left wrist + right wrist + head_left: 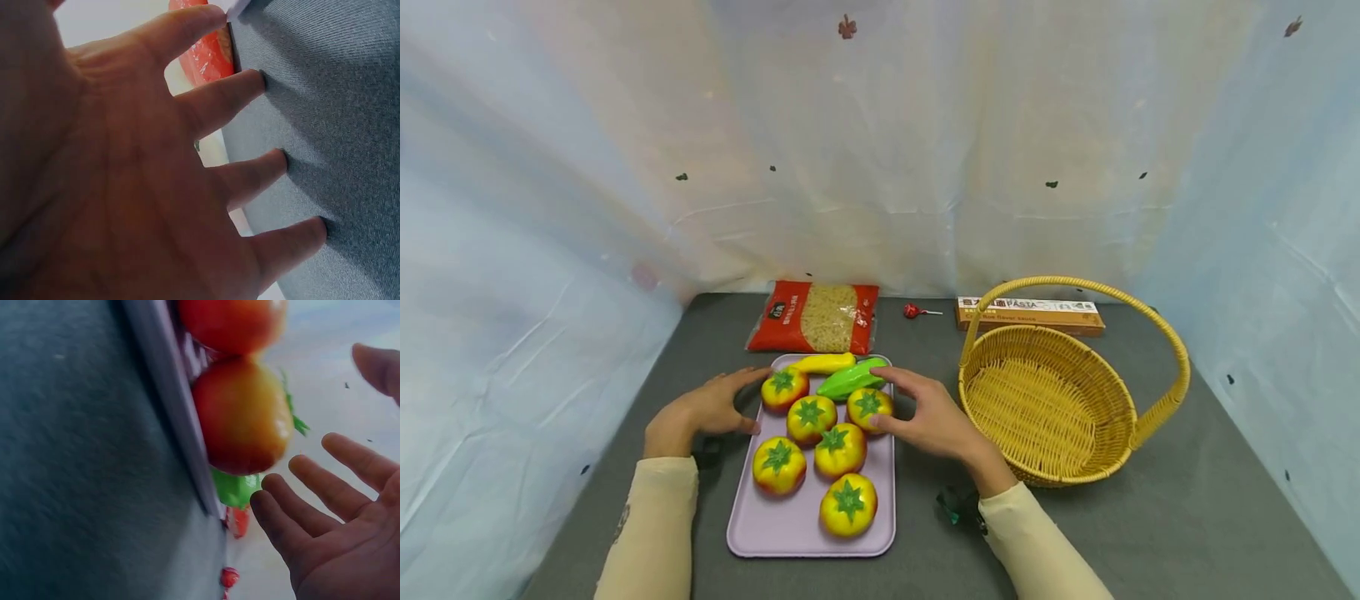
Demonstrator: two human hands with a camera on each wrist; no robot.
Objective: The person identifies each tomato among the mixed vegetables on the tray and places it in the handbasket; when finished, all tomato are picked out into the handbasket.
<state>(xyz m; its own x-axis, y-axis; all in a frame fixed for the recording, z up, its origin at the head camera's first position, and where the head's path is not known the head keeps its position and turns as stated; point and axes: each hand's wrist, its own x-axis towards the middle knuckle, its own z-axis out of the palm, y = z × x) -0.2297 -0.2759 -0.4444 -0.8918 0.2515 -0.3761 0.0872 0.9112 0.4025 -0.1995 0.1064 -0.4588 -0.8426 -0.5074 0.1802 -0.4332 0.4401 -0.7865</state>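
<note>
A lilac tray holds several yellow-and-red toy tomatoes with green leafy tops. At its far end lie a yellow elongated piece and a green ridged vegetable. My left hand is at the tray's left edge, fingers spread; in the left wrist view its fingertips meet the grey cloth, one at the tray's corner. From the right, my right hand reaches over the tray's edge, fingers extended and parted, around the rightmost tomato. In the right wrist view a gap shows between the fingers and that tomato.
Right of the tray stands a yellow wicker basket with a tall arched handle. Behind it lies a pasta box. A red bag of pasta lies beyond the tray, with a red lollipop beside it. Pale curtains surround the table.
</note>
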